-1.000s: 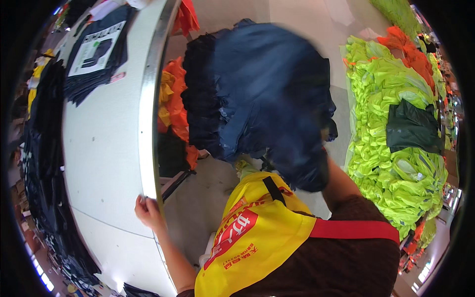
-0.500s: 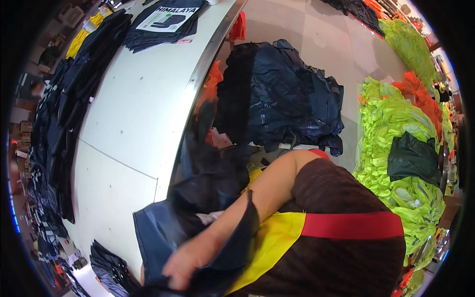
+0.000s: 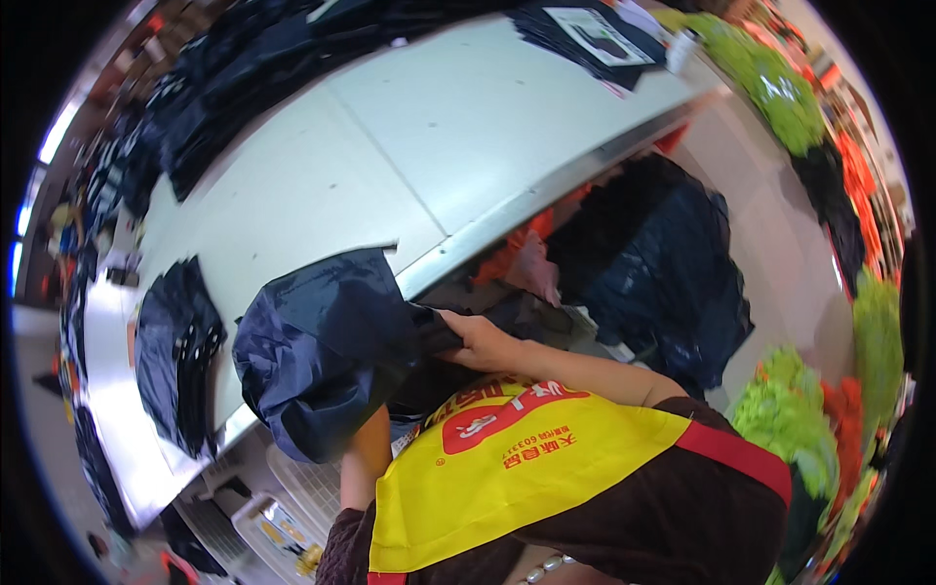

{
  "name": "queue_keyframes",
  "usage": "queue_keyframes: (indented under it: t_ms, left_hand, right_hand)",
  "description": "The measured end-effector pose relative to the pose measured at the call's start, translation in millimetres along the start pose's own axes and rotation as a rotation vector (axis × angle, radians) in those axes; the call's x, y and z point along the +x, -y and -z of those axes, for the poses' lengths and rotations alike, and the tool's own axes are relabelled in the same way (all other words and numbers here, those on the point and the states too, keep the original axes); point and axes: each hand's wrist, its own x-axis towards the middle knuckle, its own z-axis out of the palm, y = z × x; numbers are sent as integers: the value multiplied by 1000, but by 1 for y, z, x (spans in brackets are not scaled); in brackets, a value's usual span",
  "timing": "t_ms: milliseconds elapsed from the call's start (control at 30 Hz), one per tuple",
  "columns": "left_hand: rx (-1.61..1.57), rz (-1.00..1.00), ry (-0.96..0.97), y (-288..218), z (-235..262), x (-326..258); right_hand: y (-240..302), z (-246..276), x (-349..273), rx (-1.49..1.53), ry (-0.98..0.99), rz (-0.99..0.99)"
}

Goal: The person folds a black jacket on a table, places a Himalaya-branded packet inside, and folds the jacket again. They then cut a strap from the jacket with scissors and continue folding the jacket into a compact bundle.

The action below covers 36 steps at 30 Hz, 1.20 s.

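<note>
At the near edge of the long white table (image 3: 322,195), the right hand (image 3: 483,343) closes thumb over fingers on a fold of a dark navy garment (image 3: 327,356), which bulges in a loose bundle half on the tabletop, half hanging off it. The left hand is buried under the cloth, so its fingers cannot be told; only the forearm (image 3: 363,458) shows below. The fabric looks thin, light and limp, with a slight sheen that suggests it may slide; gripping a gathered seam or hem seems surer than a flat panel. A flat stack of similar dark pieces (image 3: 175,351) lies just beside it.
</note>
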Motion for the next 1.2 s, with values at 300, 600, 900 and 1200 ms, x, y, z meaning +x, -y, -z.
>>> queue_keyframes:
  t_ms: [300, 600, 900, 1200]
  left_hand:
    - [30, 704, -184, 170, 65, -152]
    - [-66, 902, -113, 171, 61, -194]
    - [-35, 620, -232, 36, 107, -103]
    - [408, 111, -298, -215, 232, 72]
  right_hand:
    - [150, 157, 4, -126, 335, 31]
    - [239, 216, -37, -484, -105, -51]
    - [200, 290, -11, -381, 393, -8]
    - [160, 355, 94, -735, -250, 271]
